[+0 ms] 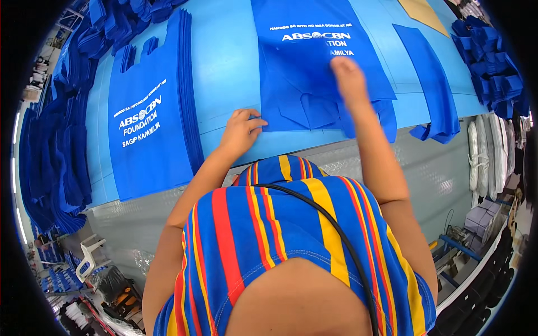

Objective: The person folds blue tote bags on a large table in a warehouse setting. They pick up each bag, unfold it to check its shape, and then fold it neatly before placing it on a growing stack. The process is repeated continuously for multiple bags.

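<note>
A blue printed fabric bag (302,75) lies flat before me on the light blue table, with its near part creased and partly turned over. My left hand (245,126) rests at the bag's near left corner, its fingertips touching the edge. Over the right part of the bag, my right hand (349,77) is blurred, with its fingers bent close to the cloth; whether it grips the cloth I cannot tell. To the left lies a thick stack of blue printed bags (147,138) with cut-out handles.
The light blue tabletop (225,63) carries a strip of blue fabric (435,80) at the right and a tan sheet (424,16) behind it. Piles of blue fabric pieces (54,159) line the left edge; another pile (487,63) sits far right. A white plastic chair (89,257) stands lower left.
</note>
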Tool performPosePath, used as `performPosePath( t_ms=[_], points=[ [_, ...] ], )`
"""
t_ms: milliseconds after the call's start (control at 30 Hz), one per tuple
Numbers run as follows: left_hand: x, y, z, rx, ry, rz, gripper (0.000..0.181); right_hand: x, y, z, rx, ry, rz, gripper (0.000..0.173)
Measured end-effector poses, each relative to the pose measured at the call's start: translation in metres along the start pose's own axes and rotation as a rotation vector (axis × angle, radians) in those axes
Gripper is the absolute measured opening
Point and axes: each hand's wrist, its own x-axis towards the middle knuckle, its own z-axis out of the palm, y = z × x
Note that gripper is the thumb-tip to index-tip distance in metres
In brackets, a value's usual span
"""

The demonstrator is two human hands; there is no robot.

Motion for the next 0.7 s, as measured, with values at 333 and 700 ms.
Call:
performPosePath(
  t_ms=[333,700],
  points=[
    [-0.003,0.002,0.003,0.013,0.067,0.034,0.013,0.046,-0.108,-0.088,0.394,0.482,-0.385,0.015],
    [0.063,0.0,-0.004,0.141,0.011,0.335,0.032,-0.045,-0.084,-0.337,0.429,0.992,-0.095,0.031]
  ],
)
